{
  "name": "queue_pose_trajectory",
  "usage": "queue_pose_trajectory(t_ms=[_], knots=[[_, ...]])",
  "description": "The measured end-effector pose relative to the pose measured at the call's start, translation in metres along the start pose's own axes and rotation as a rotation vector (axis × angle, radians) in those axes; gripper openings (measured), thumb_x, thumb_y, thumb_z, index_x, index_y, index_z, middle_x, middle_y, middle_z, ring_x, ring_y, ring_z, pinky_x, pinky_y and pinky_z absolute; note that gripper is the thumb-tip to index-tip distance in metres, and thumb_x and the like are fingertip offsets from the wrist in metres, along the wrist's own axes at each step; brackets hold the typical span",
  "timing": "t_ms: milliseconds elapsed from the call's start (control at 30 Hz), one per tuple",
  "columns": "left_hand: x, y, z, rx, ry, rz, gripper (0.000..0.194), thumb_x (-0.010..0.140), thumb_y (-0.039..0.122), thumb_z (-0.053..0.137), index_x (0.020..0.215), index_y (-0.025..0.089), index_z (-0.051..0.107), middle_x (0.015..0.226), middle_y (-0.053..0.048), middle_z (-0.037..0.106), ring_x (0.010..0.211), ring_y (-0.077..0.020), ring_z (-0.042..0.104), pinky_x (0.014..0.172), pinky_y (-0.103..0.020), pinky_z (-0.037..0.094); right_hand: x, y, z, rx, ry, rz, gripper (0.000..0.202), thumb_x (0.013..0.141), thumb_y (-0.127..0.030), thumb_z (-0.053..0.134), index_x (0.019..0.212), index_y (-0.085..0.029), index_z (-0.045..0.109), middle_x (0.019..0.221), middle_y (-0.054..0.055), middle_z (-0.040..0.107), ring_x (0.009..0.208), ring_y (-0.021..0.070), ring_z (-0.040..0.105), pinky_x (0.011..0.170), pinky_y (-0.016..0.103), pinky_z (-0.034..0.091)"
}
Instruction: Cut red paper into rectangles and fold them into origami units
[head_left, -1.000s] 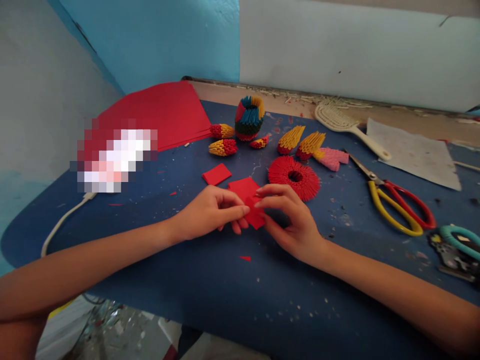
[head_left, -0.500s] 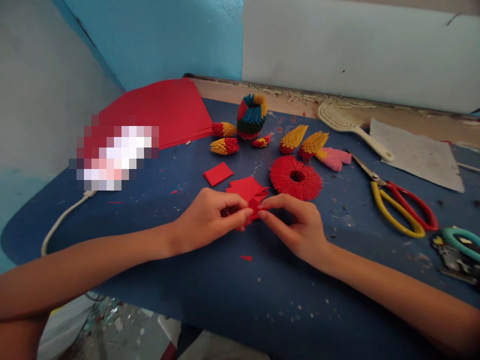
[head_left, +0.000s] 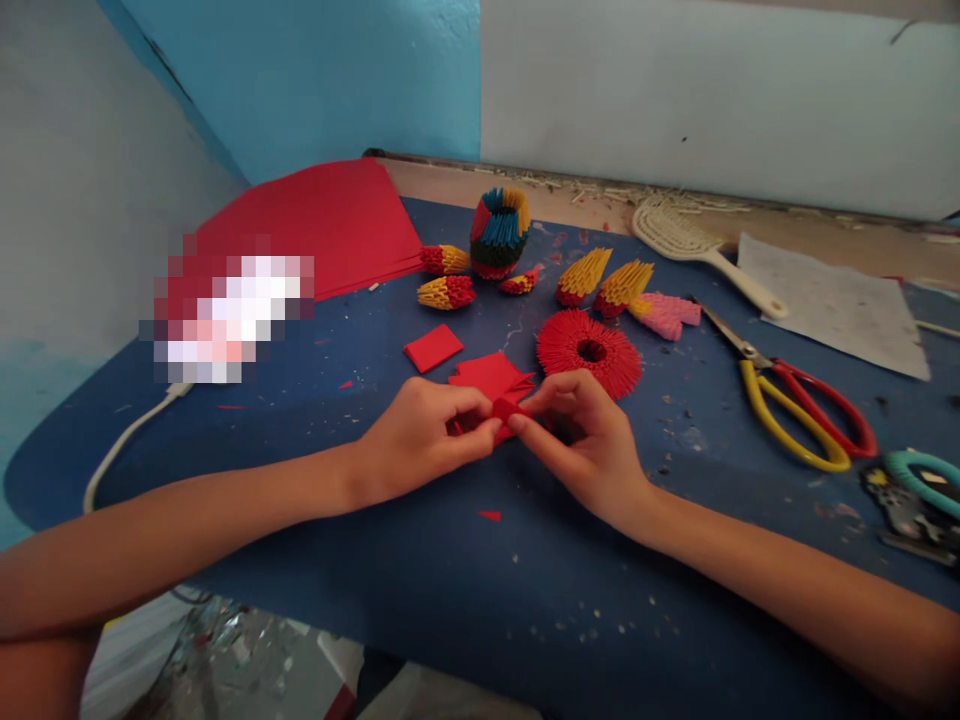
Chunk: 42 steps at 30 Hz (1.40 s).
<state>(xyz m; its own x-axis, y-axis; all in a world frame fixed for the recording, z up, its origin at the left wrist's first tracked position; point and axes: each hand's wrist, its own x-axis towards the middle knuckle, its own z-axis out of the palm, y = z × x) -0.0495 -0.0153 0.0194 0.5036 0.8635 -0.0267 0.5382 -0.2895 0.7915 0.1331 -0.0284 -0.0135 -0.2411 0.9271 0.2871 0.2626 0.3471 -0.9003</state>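
Between my two hands is a small folded piece of red paper (head_left: 507,409). My left hand (head_left: 431,428) pinches its left side between thumb and fingers. On the right side, my right hand (head_left: 589,440) grips it with thumb and bent forefinger. Just behind the hands lies a loose pile of small red paper pieces (head_left: 489,374), partly covered by them. A flat stack of red paper rectangles (head_left: 433,348) rests a little farther left. Beyond my right hand sits a red ring of folded paper pieces (head_left: 553,345) with a hole in its middle.
Large red sheets (head_left: 322,220) lie at the back left, beside a blurred-out object with a white cable (head_left: 112,450). Folded-paper pieces surround a multicoloured paper vase (head_left: 500,235). At right are scissors (head_left: 750,352), a hairbrush (head_left: 720,255), a white sheet (head_left: 832,305) and a teal-handled tool (head_left: 926,480).
My right forefinger has bent and lifted, and the right thumb has slid slightly left onto the folded paper. My left hand keeps its pinch. The view has shifted very slightly.
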Motion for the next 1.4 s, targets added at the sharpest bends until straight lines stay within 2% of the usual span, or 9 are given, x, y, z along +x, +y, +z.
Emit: queue_pose_trajectory(t_ms=[200,433,533,733,833,1000,1167,1300,1400], knots=[[0.001,-0.004,0.002,0.137,0.049,0.082,0.02,0.078,0.02,0.053,0.059,0.013,0.054,0.052,0.004,0.053,0.048,-0.0051,0.045,0.05,-0.016,0.033,0.001,0.001,0.003,0.036,0.0,0.003,0.014,0.078,-0.02,0.062,0.084,-0.02,0.049,0.074,-0.002,0.06,0.066,0.0099,0.06,0.058,0.022,0.047],[0.001,-0.003,0.001,0.035,-0.075,0.063,0.022,0.085,0.024,0.048,0.07,0.014,0.06,0.062,0.002,0.062,0.055,-0.0068,0.054,0.055,-0.016,0.039,-0.001,0.003,0.002,0.034,0.025,0.0,0.016,0.078,-0.018,0.062,0.083,-0.021,0.047,0.069,-0.004,0.056,0.06,0.0085,0.057,0.054,0.02,0.045],[0.001,-0.001,0.001,-0.038,-0.072,0.018,0.017,0.082,0.024,0.053,0.071,0.014,0.061,0.062,0.002,0.062,0.054,-0.0068,0.054,0.053,-0.016,0.039,-0.001,0.003,0.002,0.031,0.037,-0.012,0.016,0.078,-0.018,0.062,0.082,-0.021,0.046,0.069,-0.004,0.056,0.061,0.0089,0.057,0.055,0.021,0.046],[0.0,-0.001,-0.001,-0.248,-0.111,-0.147,0.02,0.08,0.023,0.053,0.063,0.013,0.058,0.058,0.001,0.061,0.054,-0.0076,0.056,0.052,-0.016,0.041,0.001,-0.001,-0.001,0.054,-0.079,-0.001,0.013,0.085,-0.024,0.054,0.096,-0.019,0.055,0.075,0.001,0.065,0.065,0.0108,0.062,0.056,0.022,0.046],[0.0,-0.001,0.0,-0.354,-0.164,-0.197,0.015,0.077,0.021,0.055,0.065,0.012,0.056,0.06,0.001,0.061,0.053,-0.0075,0.058,0.052,-0.017,0.043,0.002,-0.003,-0.003,-0.016,-0.131,-0.044,0.007,0.084,-0.024,0.056,0.085,-0.018,0.059,0.07,-0.001,0.064,0.059,0.0088,0.057,0.053,0.02,0.042],[0.003,-0.001,0.002,-0.429,-0.195,-0.221,0.014,0.078,0.02,0.054,0.067,0.011,0.056,0.063,0.0,0.062,0.052,-0.0065,0.058,0.051,-0.016,0.044,0.004,-0.001,-0.004,-0.048,-0.215,-0.069,0.014,0.087,-0.023,0.05,0.075,-0.017,0.054,0.064,-0.002,0.056,0.056,0.0081,0.048,0.052,0.02,0.039],[0.006,-0.002,-0.001,-0.679,-0.293,-0.331,0.025,0.085,0.027,0.044,0.074,0.01,0.058,0.064,-0.004,0.065,0.051,-0.0085,0.059,0.037,-0.013,0.035,0.003,-0.001,-0.004,-0.048,-0.155,-0.129,0.01,0.087,-0.02,0.051,0.078,-0.017,0.054,0.066,-0.002,0.055,0.057,0.0081,0.048,0.053,0.02,0.04],[0.008,-0.002,-0.006,-0.774,-0.296,-0.406,0.014,0.077,0.025,0.058,0.075,0.011,0.06,0.062,-0.001,0.063,0.048,-0.0058,0.056,0.036,-0.011,0.032,0.003,-0.001,-0.006,-0.044,-0.105,-0.273,0.003,0.083,-0.016,0.056,0.084,-0.018,0.059,0.079,0.002,0.059,0.073,0.0111,0.056,0.067,0.024,0.046],[0.008,-0.003,-0.009,-0.827,-0.25,-0.455,0.01,0.07,0.02,0.064,0.071,0.012,0.059,0.059,0.001,0.061,0.047,-0.0037,0.053,0.036,-0.01,0.029,0.002,0.001,-0.006,-0.064,-0.096,-0.316,0.016,0.08,-0.013,0.06,0.095,-0.019,0.06,0.095,0.005,0.057,0.088,0.0144,0.056,0.077,0.029,0.047]])
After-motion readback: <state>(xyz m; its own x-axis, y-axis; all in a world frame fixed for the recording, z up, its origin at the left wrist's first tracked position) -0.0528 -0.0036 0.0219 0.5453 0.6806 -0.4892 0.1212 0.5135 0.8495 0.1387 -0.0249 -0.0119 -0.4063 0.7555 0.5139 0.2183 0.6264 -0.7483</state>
